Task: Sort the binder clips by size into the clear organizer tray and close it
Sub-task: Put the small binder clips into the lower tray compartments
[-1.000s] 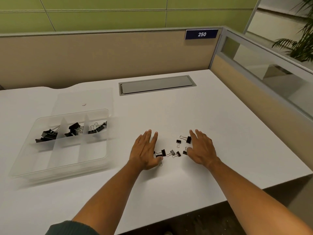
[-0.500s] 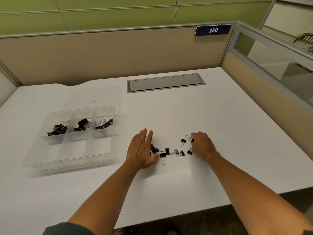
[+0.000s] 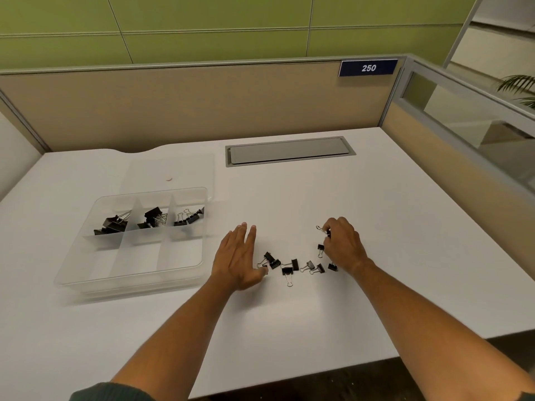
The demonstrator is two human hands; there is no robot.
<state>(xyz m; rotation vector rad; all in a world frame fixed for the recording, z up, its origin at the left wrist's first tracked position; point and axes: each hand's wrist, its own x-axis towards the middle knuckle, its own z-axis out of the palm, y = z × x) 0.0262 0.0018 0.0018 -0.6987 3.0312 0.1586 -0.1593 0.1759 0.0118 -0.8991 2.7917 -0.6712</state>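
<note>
Several small black binder clips point(image 3: 291, 267) lie loose on the white desk between my hands. My left hand point(image 3: 238, 259) rests flat on the desk, fingers straight, its thumb touching the leftmost clip. My right hand point(image 3: 343, 244) has its fingers curled and pinches a small binder clip point(image 3: 323, 230) whose wire handle sticks out to the left. The clear organizer tray point(image 3: 86, 273) stands at the left with its lid point(image 3: 173, 172) folded back behind it. Its three far compartments hold black clips, larger ones at the left point(image 3: 111, 224), smaller ones at the right point(image 3: 188, 217).
A grey cable hatch point(image 3: 289, 151) is set into the desk at the back. Beige partition walls point(image 3: 202, 105) close the desk behind and to the right. The desk's front edge point(image 3: 376, 360) runs just below my forearms.
My right hand's fingers went from flat on the desk to curled around a small clip, lifting it slightly. My left hand stayed flat by the loose clips. The camera moved closer.
</note>
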